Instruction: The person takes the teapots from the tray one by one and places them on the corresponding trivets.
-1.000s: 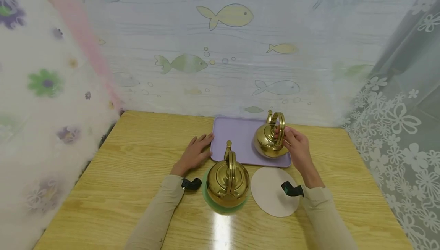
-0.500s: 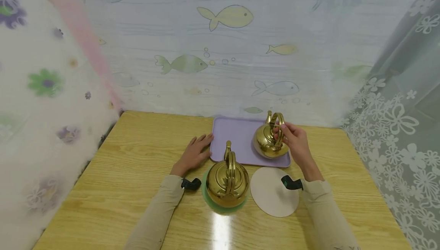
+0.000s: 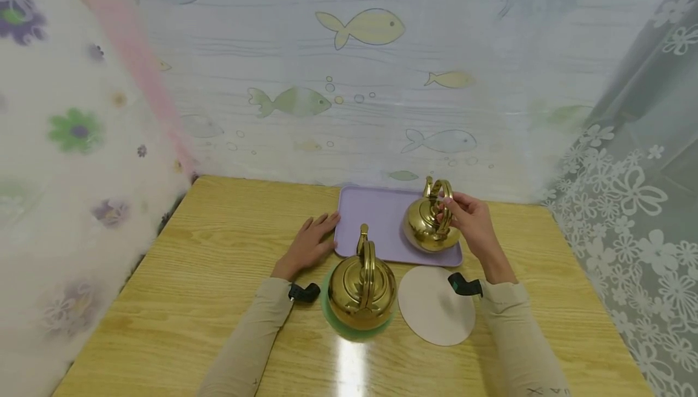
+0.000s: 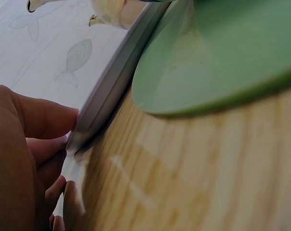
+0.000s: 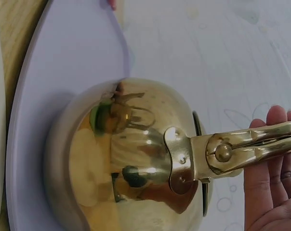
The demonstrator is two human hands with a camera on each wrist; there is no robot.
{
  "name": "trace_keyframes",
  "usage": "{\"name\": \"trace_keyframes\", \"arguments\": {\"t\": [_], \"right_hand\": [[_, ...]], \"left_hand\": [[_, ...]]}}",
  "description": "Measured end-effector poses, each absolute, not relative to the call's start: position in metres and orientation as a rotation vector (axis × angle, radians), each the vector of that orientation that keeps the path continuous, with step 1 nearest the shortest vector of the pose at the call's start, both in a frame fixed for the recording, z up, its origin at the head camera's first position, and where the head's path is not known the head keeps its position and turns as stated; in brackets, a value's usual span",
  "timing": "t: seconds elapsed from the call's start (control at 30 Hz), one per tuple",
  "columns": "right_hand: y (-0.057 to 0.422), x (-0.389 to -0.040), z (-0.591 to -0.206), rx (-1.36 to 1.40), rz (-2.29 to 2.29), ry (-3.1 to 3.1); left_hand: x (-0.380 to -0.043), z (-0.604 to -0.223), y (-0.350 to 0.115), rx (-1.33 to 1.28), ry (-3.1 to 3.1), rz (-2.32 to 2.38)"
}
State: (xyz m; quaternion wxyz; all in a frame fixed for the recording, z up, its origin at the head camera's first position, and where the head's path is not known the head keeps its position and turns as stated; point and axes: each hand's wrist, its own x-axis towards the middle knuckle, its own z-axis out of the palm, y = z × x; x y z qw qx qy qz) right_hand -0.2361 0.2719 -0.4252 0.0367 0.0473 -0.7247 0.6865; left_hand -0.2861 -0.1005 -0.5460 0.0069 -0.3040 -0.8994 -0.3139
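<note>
My right hand (image 3: 475, 222) holds the arched handle (image 5: 254, 144) of a shiny gold kettle (image 3: 429, 230), fingers passing through the handle. This kettle stands over the right part of a lilac tray (image 3: 368, 218), its spout turned to the back. My left hand (image 3: 308, 246) lies flat to the left of the tray, fingers extended. In the left wrist view its thumb (image 4: 54, 120) and fingertips touch the tray's edge. A second, nearer gold kettle (image 3: 362, 294) sits on a round green mat (image 3: 331, 318), close in front of the tray.
A round cream mat (image 3: 436, 315) lies on the wooden table (image 3: 229, 221), right of the green mat. A fish-patterned curtain (image 3: 360, 112) hangs behind the table's back edge. Flowered fabric borders the left side, and a lace curtain (image 3: 627, 221) the right.
My right hand has shifted slightly upward at the handle, its thumb higher on it. Both kettles, the tray and my left hand have stayed in place.
</note>
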Motion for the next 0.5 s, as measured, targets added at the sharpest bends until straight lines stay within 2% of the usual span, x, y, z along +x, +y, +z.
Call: {"name": "trace_keyframes", "arguments": {"t": [0.5], "right_hand": [[0.26, -0.233, -0.421, -0.021, 2.075, -2.235]], "left_hand": [[-0.286, -0.548, -0.101, -0.939, -2.816, -0.973]]}}
